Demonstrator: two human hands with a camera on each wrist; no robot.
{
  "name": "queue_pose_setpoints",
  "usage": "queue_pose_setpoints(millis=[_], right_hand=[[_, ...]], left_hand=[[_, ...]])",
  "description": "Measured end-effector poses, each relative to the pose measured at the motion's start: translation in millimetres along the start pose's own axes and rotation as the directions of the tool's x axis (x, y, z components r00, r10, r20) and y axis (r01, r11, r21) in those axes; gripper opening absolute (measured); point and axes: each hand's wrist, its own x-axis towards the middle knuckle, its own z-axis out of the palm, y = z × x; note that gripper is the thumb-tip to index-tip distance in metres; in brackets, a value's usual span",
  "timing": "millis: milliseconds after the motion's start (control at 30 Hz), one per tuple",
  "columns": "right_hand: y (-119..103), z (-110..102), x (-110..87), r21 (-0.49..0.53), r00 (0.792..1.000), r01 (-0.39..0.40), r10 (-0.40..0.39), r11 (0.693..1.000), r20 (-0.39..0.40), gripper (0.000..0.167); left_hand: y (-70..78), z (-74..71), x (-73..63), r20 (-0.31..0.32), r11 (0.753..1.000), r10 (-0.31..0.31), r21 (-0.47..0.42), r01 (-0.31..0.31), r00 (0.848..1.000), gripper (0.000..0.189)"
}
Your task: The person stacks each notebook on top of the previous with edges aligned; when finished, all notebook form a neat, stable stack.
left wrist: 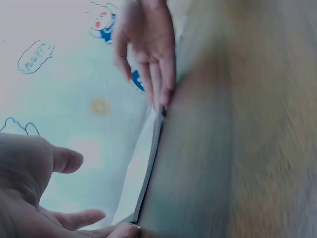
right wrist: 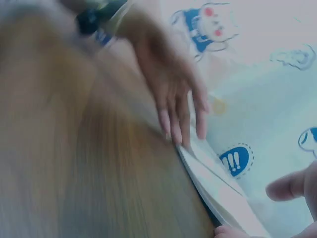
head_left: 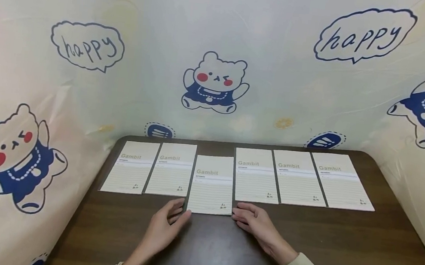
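Note:
A white notebook [head_left: 211, 193] marked "Gambit" lies on the dark wooden table, nearer the front than the other notebooks in its row. My left hand [head_left: 165, 227] is at its lower left corner, with relaxed fingers and the thumb toward the notebook's edge. At its lower right corner is my right hand [head_left: 258, 228], fingertips close to the side edge and fingers fairly straight. In the left wrist view the notebook [left wrist: 136, 173] appears edge-on between both hands. The right wrist view also has the notebook [right wrist: 213, 183] stretching between the fingertips of the two hands.
Two similar notebooks, the nearer one [head_left: 169, 171], lie left of the middle one. Several more, including one notebook [head_left: 256, 178] beside it, lie to the right. Behind the table [head_left: 321, 243] hangs a printed cloth [head_left: 271, 87] with bears and "happy" bubbles.

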Motion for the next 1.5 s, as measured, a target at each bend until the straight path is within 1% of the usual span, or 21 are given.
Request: queue_pose_setpoints(millis=[67, 133, 233, 300, 367, 500, 567, 667, 733, 833, 900, 1000, 1133, 1200, 1300, 1400, 1500], right_hand=[[-1.2, -0.8, 1.0, 0.053, 0.999, -0.044, 0.042, 0.998, 0.032, 0.061], [-0.5, -1.3, 3.5, 0.075, 0.997, -0.063, 0.059, 0.995, 0.044, 0.061], [1.0, -1.8, 9.7, 0.071, 0.998, -0.052, 0.049, 0.996, 0.048, 0.057], [3.5, -2.6, 16.3, 0.06, 0.999, -0.031, 0.029, 0.998, 0.044, 0.052], [5.6, -3.8, 22.9, 0.055, 0.999, -0.004, 0.001, 0.999, 0.049, 0.047], [8.4, -6.7, 31.6, 0.067, 0.999, 0.024, -0.027, 0.997, 0.044, 0.039], [8.5, -7.6, 33.1, 0.081, 0.999, 0.021, -0.024, 0.996, 0.031, 0.037], [7.7, -8.0, 35.5, 0.104, 1.0, 0.014, -0.016, 0.995, 0.017, 0.036], [5.4, -8.0, 36.8, 0.118, 1.0, 0.018, -0.021, 0.993, 0.02, 0.036], [1.0, -8.9, 38.1, 0.132, 0.998, 0.041, -0.045, 0.99, 0.031, 0.037], [-2.2, -10.4, 38.1, 0.137, 0.997, 0.056, -0.062, 0.989, 0.036, 0.038], [-5.2, -14.4, 37.1, 0.139, 0.997, 0.065, -0.07, 0.988, 0.035, 0.038], [-7.5, -20.4, 32.8, 0.13, 0.997, 0.07, -0.075, 0.989, 0.034, 0.037], [-10.0, -24.8, 30.6, 0.126, 0.996, 0.079, -0.083, 0.989, 0.021, 0.036], [-13.7, -35.5, 28.6, 0.107, 0.996, 0.088, -0.088, 0.99, -0.01, 0.036], [-15.3, -48.9, 27.2, 0.087, 0.996, 0.086, -0.083, 0.992, -0.046, 0.037], [-14.1, -61.8, 26.3, 0.071, 0.994, 0.086, -0.081, 0.994, -0.077, 0.038]], left_hand=[[1.8, -1.0, 1.3, 0.023, 0.995, -0.044, -0.09, 0.046, 0.999, 0.056], [2.5, -2.3, 2.6, 0.034, 0.982, -0.076, -0.169, 0.081, 0.997, 0.054], [2.6, -5.3, 4.1, 0.043, 0.953, -0.121, -0.274, 0.128, 0.992, 0.051], [2.1, -6.5, 5.7, 0.048, 0.939, -0.146, -0.308, 0.154, 0.988, 0.049], [1.9, -6.0, 7.5, 0.052, 0.935, -0.165, -0.309, 0.173, 0.985, 0.048], [3.1, -1.8, 11.5, 0.041, 0.937, -0.159, -0.31, 0.163, 0.987, 0.047], [3.4, 0.1, 14.0, 0.032, 0.933, -0.14, -0.33, 0.142, 0.99, 0.047], [1.3, 0.5, 20.5, 0.007, 0.941, -0.122, -0.317, 0.118, 0.992, 0.043], [0.3, -0.6, 24.6, -0.012, 0.947, -0.12, -0.3, 0.111, 0.993, 0.04], [0.3, -2.3, 28.9, -0.025, 0.943, -0.133, -0.311, 0.119, 0.991, 0.037], [2.0, -3.0, 30.3, -0.01, 0.931, -0.148, -0.337, 0.136, 0.989, 0.038], [6.1, -2.5, 31.5, 0.019, 0.914, -0.153, -0.378, 0.148, 0.988, 0.04], [12.6, -0.5, 31.6, 0.02, 0.897, -0.157, -0.415, 0.151, 0.987, 0.04], [17.9, 1.4, 33.4, 0.02, 0.895, -0.149, -0.422, 0.143, 0.989, 0.039], [28.3, 6.9, 38.0, 0.043, 0.895, -0.123, -0.428, 0.129, 0.991, 0.039], [37.4, 15.8, 43.7, 0.07, 0.894, -0.09, -0.434, 0.112, 0.993, 0.039], [41.2, 27.5, 50.7, 0.094, 0.898, -0.067, -0.429, 0.101, 0.993, 0.038]])
